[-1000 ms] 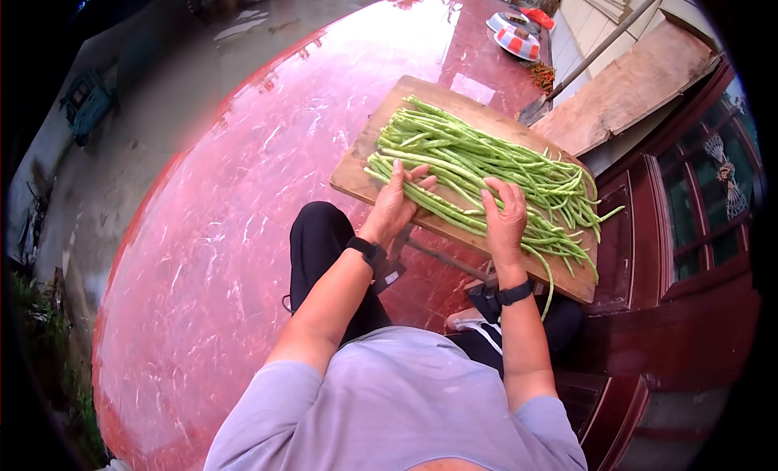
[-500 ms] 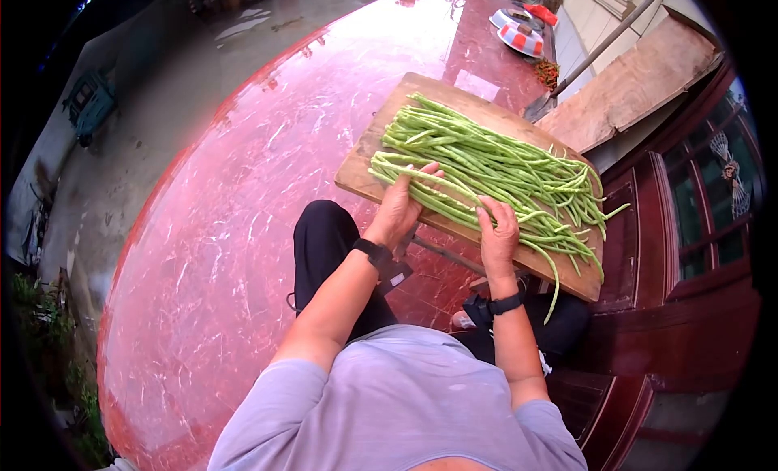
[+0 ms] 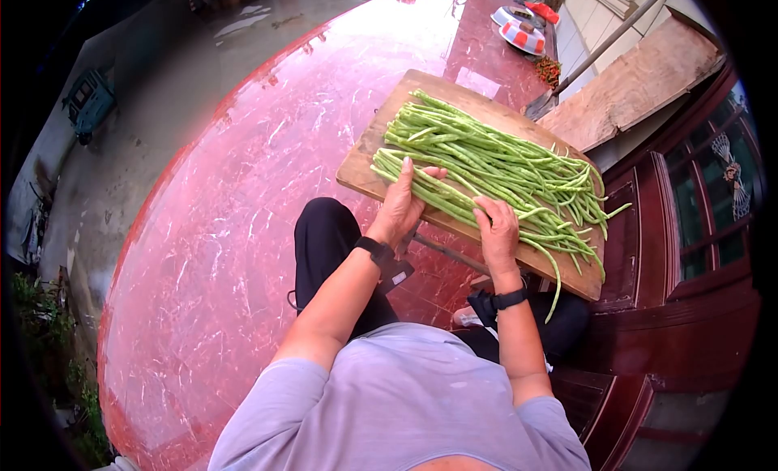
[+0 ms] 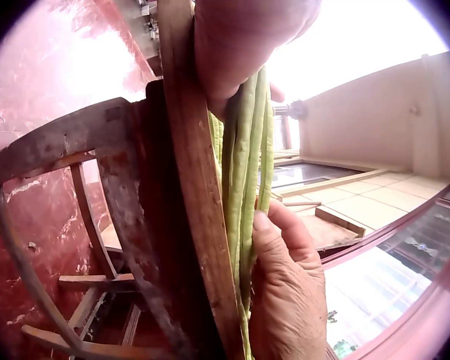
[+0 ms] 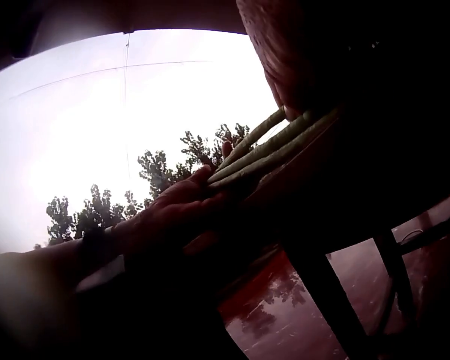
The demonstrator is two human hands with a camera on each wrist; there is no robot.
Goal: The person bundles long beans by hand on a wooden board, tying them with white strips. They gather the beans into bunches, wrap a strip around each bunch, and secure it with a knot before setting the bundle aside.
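Observation:
Long green beans point(image 3: 506, 159) lie in a thick pile across a wooden board point(image 3: 374, 143). A smaller bunch of long beans point(image 3: 442, 197) runs along the board's near edge. My left hand point(image 3: 399, 209) holds the left end of this bunch, thumb up on the near side and fingers round the far side. Farther right, my right hand point(image 3: 498, 234) pinches beans of the same bunch between thumb and fingers. In the left wrist view, the right hand's thumb point(image 4: 266, 236) presses on the beans point(image 4: 244, 165). One bean point(image 3: 553, 277) hangs over the board's near edge.
A wooden frame point(image 4: 82, 217) stands under the board. Red doors point(image 3: 640, 236) and a leaning plank point(image 3: 636, 86) are close on the right. Basins point(image 3: 520, 38) and a small heap of red items point(image 3: 548, 69) lie farther back on the red floor point(image 3: 219, 228).
My right fingertips have come down and left onto the bunch. The left fingers have drawn closer round the beans. The whole head view has shifted slightly.

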